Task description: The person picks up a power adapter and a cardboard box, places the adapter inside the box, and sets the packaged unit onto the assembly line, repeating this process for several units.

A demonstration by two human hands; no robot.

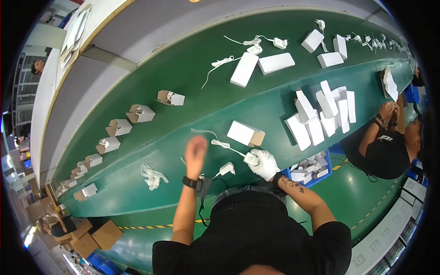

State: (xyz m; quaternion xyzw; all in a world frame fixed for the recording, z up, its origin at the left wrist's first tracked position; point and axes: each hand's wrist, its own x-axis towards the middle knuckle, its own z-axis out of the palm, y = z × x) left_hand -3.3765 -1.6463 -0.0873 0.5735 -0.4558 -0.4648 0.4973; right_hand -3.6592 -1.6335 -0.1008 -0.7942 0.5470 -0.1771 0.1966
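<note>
My right hand (265, 167), in a white glove, grips a white power adapter (250, 159) just in front of my body. Its white cable (221, 144) is bundled and trails off to the left. My bare left hand (197, 146) is raised near the loose end of that cable; motion blurs its fingers. On the green bench, a second white adapter (226, 169) lies between my two hands. Just beyond my right hand is a white box (241, 132) with an open brown flap.
A crumpled, whitish translucent thing (153, 176) lies to the left. Several white boxes (311, 130) are piled on the right, above a blue bin (328, 161). Open boxes (140, 113) line the far belt, with corded adapters (280, 43) behind. A co-worker (385, 146) works at right.
</note>
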